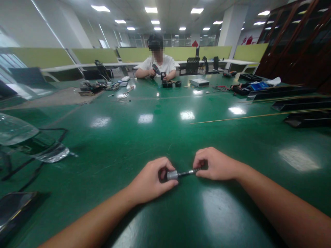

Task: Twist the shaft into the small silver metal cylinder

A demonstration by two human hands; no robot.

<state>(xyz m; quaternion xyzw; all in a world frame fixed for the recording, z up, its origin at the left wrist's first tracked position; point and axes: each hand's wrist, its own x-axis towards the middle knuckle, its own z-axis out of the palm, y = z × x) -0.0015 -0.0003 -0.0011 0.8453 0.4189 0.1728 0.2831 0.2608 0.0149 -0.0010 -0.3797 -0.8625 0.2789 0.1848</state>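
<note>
My left hand (155,181) is closed round a small silver cylinder (172,175) with a dark rear end, low over the green table. From the cylinder a thin dark and silver shaft (184,173) points to the right. The fingers of my right hand (214,164) pinch the far end of that shaft, where a narrow ridged metal part shows at the fingertips. Whether the shaft and the cylinder are one piece I cannot tell. Both hands are near each other, with a short stretch of shaft bare between them.
On the green table (124,144), a clear plastic bottle (31,137) lies at left, above a phone-like dark object (15,206). Long black trays (307,103) and thin rods (253,116) lie at right. Across the table, a person (157,63) holds a dark tool (156,69) near scattered parts.
</note>
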